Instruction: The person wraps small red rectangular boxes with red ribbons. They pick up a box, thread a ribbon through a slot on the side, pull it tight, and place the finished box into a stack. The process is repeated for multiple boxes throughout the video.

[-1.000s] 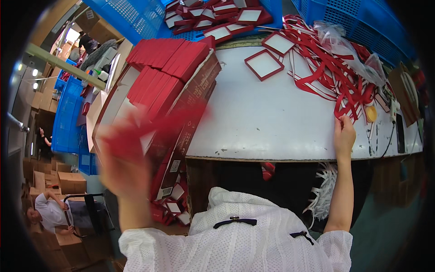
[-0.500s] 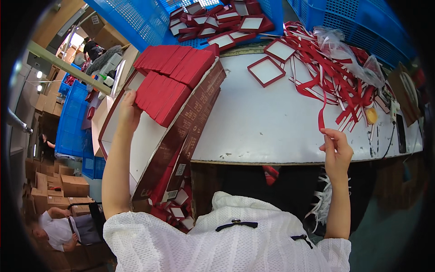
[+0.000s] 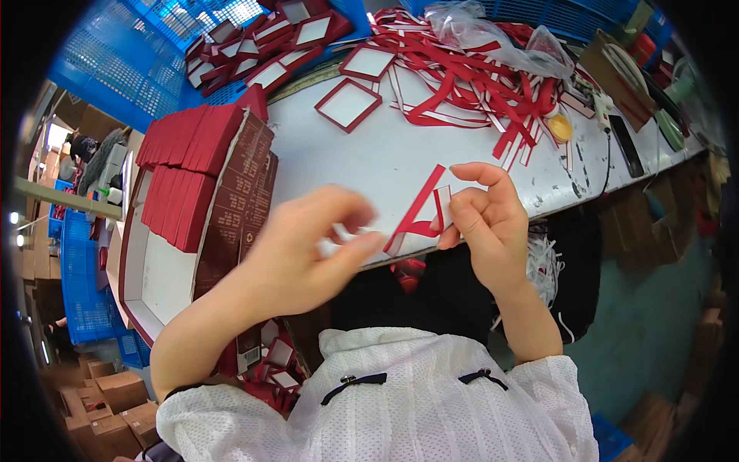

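Observation:
A strip of red ribbon [image 3: 418, 205] with white edging is pinched in my right hand [image 3: 486, 219], over the front edge of the table. It bends in a loop, and one end slants up to the left of my fingers. My left hand [image 3: 312, 245] is blurred by motion just left of the ribbon, its thumb and curled fingers apart with nothing plain between them. Behind my left forearm stands a dark red carton [image 3: 245, 185], in which red, flat-sided pieces [image 3: 181, 206] are packed in rows.
A heap of red-and-white ribbons [image 3: 469, 85] lies at the back of the white table [image 3: 331, 158], with clear plastic [image 3: 477, 31] on top. Nearer are two shallow red boxes [image 3: 348, 105]. A blue crate [image 3: 127, 65] holds more such boxes. A dark phone-like slab [image 3: 626, 146] lies right.
My left hand has left the carton and come right, close to the ribbon. My right hand has drawn the ribbon in toward the middle. The whole view has turned to the right.

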### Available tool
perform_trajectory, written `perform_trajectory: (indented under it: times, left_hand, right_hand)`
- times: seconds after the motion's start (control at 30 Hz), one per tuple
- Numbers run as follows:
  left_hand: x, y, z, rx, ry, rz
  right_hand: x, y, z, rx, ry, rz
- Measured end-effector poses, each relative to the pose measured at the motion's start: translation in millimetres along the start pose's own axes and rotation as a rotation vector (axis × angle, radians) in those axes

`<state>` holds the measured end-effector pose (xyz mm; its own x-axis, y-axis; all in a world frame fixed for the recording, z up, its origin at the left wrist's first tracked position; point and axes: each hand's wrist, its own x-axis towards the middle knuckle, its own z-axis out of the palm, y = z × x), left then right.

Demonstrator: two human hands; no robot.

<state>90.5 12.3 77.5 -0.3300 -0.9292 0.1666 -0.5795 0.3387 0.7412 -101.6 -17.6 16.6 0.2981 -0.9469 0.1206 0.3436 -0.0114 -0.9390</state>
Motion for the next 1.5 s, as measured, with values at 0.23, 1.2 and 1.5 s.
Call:
perform_trajectory:
  times: [0.23, 1.2, 1.5]
  left_hand:
    - [40, 3, 57, -0.213, -0.202, -0.026]
    - [24, -27, 148, -0.202, 0.050, 0.086]
    - [19, -15, 171, -0.968, 0.427, -0.067]
  right_hand:
    - [-18, -4, -15, -0.163, 0.070, 0.006]
    - [-48, 33, -61, -1.213, 0.130, -0.733]
    - [-61, 52, -95, 0.895, 0.497, -0.089]
